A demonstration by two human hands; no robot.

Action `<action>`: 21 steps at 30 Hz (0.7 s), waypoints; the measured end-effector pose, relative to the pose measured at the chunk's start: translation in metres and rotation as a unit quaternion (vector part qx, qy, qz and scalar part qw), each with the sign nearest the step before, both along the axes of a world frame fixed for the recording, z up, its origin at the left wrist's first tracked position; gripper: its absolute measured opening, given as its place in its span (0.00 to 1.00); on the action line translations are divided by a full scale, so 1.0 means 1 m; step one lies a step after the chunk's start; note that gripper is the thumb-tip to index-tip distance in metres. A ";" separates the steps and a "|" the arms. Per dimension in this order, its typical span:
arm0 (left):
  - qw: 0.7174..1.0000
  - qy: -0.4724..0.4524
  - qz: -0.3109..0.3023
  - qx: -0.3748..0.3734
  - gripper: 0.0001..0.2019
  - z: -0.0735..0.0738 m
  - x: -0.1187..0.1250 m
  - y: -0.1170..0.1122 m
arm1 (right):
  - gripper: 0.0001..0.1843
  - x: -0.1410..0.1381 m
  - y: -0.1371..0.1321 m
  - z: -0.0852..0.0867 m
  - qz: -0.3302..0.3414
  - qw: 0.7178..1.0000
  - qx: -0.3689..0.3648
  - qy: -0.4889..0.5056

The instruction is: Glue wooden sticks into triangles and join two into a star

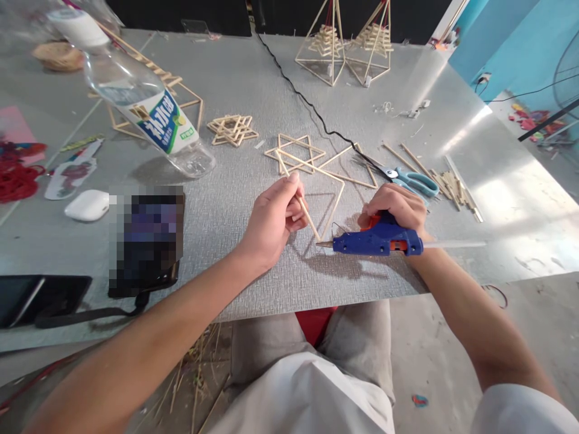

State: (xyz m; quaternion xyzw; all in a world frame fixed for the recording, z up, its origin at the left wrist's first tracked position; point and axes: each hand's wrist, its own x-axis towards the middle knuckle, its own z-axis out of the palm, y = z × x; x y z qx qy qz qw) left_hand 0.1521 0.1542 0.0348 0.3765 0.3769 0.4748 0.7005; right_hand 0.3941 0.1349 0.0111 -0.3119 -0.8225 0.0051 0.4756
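Note:
Pinched in the fingers of my left hand (277, 222) is a frame of thin wooden sticks (335, 204), raised over the table. My right hand (397, 208) grips a blue hot glue gun (362, 242) by its orange-trigger side, a clear glue stick (452, 244) poking out of its back. The gun's nozzle points left and is at the lower corner of the stick frame; whether they touch I cannot tell. Behind the hands lies a six-pointed stick star (296, 154), with another stick frame (348, 176) partly beside it. Blue-handled scissors (414, 181) rest just beyond my right hand.
A clear plastic bottle (149, 102) stands at left, near a stacked stick star (233, 129). A phone (147, 241) and a white earbud case (88, 205) lie left. Cut sticks (452, 188) are at right. A black cable (298, 93) crosses the table. Two pyramid frames (332, 60) stand behind.

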 end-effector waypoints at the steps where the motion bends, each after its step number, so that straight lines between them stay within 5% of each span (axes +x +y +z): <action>1: 1.000 -0.001 0.001 0.001 0.22 0.000 0.000 0.000 | 0.13 0.000 0.000 0.000 -0.003 1.000 -0.004 0.002; 12: 1.000 -0.002 0.006 0.002 0.22 -0.002 0.000 0.000 | 0.11 0.004 0.000 -0.007 -0.058 0.998 -0.027 -0.014; 21: 1.000 0.001 -0.001 0.015 0.23 -0.002 0.000 0.000 | 0.10 0.004 0.002 -0.006 -0.037 0.999 -0.001 0.000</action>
